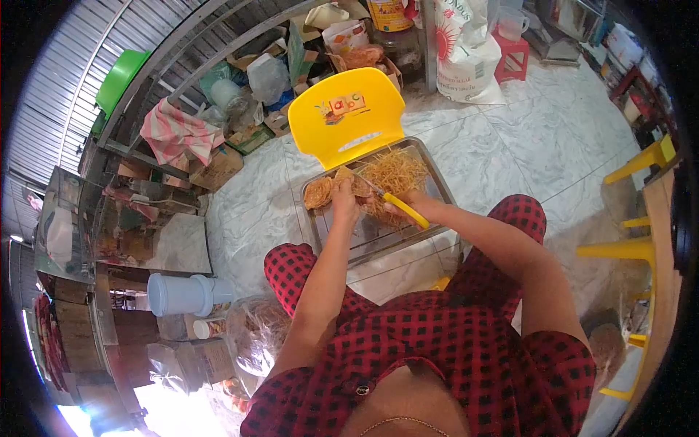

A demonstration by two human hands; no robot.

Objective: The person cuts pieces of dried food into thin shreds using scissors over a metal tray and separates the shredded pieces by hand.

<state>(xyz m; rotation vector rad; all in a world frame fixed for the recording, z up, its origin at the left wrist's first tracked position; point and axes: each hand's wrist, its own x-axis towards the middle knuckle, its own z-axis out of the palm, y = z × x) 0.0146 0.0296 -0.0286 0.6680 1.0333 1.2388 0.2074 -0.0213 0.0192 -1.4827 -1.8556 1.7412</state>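
My left hand (pixel 345 202) is closed on a flat, golden-brown piece (pixel 343 175) that looks like dried food; its exact kind I cannot make out. In my right hand (pixel 422 207) is a pair of scissors with yellow handles (pixel 405 208), its blades pointing at the piece by my left fingers. Both hands are over a metal tray (pixel 437 172). A heap of thin, straw-coloured strips (pixel 397 172) covers its far right part. More flat brown pieces (pixel 318 193) lie at the tray's left side, close to my left hand.
The tray rests against a yellow chair (pixel 346 116) with a printed backrest. Behind stand a large white sack (pixel 466 54) and a red stool (pixel 512 58). Boxes and bags crowd the left shelves. A pale blue bucket (pixel 175 294) is at left; yellow chair legs (pixel 619 250) at right.
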